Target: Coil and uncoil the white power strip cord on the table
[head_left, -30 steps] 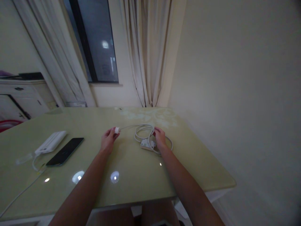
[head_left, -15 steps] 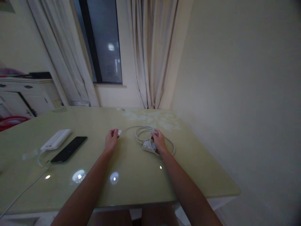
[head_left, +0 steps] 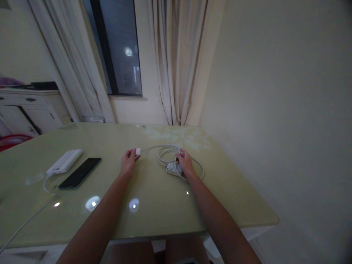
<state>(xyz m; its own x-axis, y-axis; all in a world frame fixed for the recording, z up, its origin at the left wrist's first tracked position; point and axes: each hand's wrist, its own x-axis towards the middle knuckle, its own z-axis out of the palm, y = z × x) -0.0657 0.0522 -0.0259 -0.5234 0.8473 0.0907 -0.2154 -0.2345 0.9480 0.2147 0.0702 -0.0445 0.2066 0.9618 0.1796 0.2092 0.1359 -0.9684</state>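
My left hand [head_left: 128, 161] is closed on a small white plug [head_left: 138, 151] at the end of a pale cable [head_left: 154, 147]. From the plug the cable runs right into loose loops on the table. My right hand [head_left: 184, 161] pinches the looped cable at the right, just over a white box [head_left: 173, 168] that looks like a power strip. One loop passes across the box, and part of the box is hidden behind my fingers and the cable.
On the left of the glossy greenish table [head_left: 154, 212] lie a black-screened phone [head_left: 80, 173] and a white power bank [head_left: 64, 161] with a short white lead. Another white cable [head_left: 27, 222] trails off the near left edge. A wall [head_left: 269, 110] borders the table's right side.
My left hand has turned slightly and shifted a little left, so more of the white plug shows. My right hand stays at the coil. The whole view has shifted slightly.
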